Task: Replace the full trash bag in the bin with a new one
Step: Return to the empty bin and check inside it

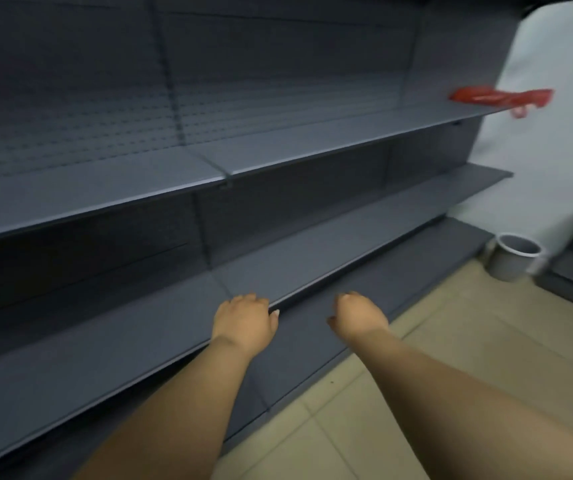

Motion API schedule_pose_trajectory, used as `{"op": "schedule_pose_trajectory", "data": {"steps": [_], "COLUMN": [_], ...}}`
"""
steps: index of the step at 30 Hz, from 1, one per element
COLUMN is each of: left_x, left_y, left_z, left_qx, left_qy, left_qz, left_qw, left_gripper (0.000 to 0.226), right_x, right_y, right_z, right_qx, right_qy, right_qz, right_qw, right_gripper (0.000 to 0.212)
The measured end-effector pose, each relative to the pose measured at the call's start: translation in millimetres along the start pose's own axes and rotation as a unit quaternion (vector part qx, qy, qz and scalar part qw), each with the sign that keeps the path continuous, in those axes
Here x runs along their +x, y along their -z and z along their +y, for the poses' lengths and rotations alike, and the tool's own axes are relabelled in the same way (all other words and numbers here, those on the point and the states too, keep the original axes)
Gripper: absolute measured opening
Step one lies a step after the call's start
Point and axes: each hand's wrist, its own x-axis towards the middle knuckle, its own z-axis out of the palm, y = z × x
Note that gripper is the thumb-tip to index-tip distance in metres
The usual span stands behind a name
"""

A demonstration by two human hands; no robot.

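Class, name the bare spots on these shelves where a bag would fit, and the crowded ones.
Free: top shelf left of the red packet; middle shelf beyond the left hand. Crowded: floor corner around the bin.

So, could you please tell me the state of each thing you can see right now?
Bin: upright on the floor, no lid; I cannot tell whether a bag lines it.
Red packet: lying flat at the right end of a shelf, untouched.
Left hand: fingers loosely curled, holding nothing.
Right hand: fingers loosely curled, holding nothing.
White panel: tilted, leaning behind the bin.
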Motion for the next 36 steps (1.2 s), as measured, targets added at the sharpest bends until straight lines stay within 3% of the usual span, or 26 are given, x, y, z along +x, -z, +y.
{"op": "schedule_pose_trajectory", "data": {"steps": [8,18,25,36], "left_x": [95,179,264,441], "left_y": [18,25,14,29], "left_z": [168,335,426,533], "left_qx": [-0.012,0.003,-0.001,-0.014], "left_qy": [-0.147,-0.299,-0.366,-0.398], "left_qz": [0.023,0.029,0.017,0.032], "left_qw": [0.989,0.954,0.930,0.917], "left_gripper": [0.042,0.043,0.042,0.040], "right_x": [18,32,97,240], "right_y": [59,94,121,173], "right_z": [166,300,379,486], "right_qx": [0.029,0.055,0.037,0.051], "right_qy": [-0.144,-0.285,-0.344,-0.401], "right_qz": [0.051,0.084,0.096,0.120], "right_qw": [0.988,0.953,0.933,0.907], "right_gripper": [0.032,0.040,0.042,0.041]}}
